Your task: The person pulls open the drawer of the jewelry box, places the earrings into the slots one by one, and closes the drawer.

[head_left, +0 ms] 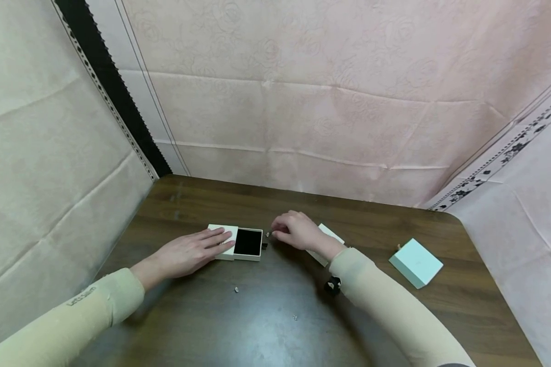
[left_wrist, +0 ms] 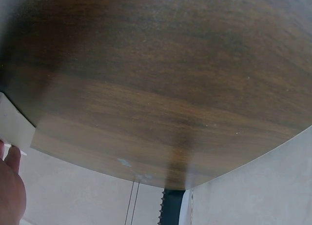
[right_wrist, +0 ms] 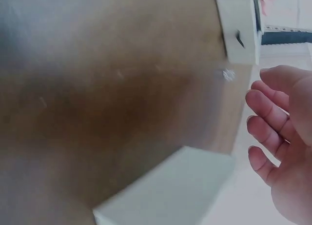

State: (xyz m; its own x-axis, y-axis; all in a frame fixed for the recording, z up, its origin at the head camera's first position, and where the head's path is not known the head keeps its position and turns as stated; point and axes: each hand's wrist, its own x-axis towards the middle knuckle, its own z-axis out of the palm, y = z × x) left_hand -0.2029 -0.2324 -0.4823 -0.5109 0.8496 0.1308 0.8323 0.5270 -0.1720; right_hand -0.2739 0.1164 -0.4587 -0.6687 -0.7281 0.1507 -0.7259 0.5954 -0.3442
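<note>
My left hand (head_left: 190, 252) lies with extended fingers across the white outer sleeve of a small box (head_left: 222, 228). From the sleeve's right end a white drawer (head_left: 260, 253) is slid partly out. It has a black lining, and a black ribbon tab (head_left: 264, 245) on its end. To the right of the drawer, my right hand (head_left: 298, 232) hovers with loosely bent fingers. The right wrist view shows nothing between the thumb and fingers. Near its fingertips, close to the drawer's end, sits a small sparkling silver piece (right_wrist: 228, 74), which looks like jewellery.
Beneath the right forearm is another white box part (head_left: 330, 232), partly covered. A mint-green box (head_left: 416, 262) stands farther right, a small tan tab at its far corner. Two tiny shiny pieces, one nearer the left (head_left: 236, 289) and one nearer the front (head_left: 295, 317), lie on the brown table.
</note>
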